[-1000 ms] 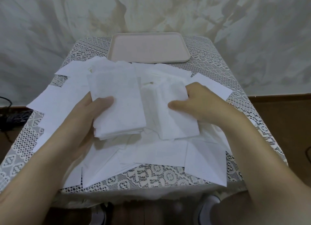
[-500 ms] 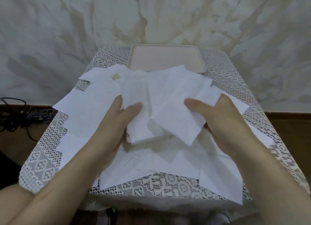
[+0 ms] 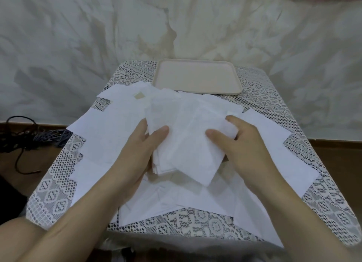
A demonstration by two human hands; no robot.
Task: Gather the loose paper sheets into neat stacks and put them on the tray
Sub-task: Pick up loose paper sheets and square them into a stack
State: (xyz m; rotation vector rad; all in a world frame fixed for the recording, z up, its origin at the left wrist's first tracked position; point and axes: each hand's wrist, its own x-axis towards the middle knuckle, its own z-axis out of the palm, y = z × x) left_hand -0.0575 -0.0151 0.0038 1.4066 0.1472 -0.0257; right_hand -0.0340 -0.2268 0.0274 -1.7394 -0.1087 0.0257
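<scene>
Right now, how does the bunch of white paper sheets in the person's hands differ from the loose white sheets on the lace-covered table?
The held bunch of white paper sheets is gripped between the left hand and right hand; the loose white paper sheets lie flat on the lace cloth. The held bunch is layered several deep; the loose sheets are spread out. Both are white; neither is on the beige rectangular tray.

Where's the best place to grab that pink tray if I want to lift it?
Best guess: take the tray by its raised rim on the two short sides, reaching in from the left and from the right. It lies flat on the table, so the rim is the only part that sticks up, and loose paper sheets crowd its near long edge.
</scene>
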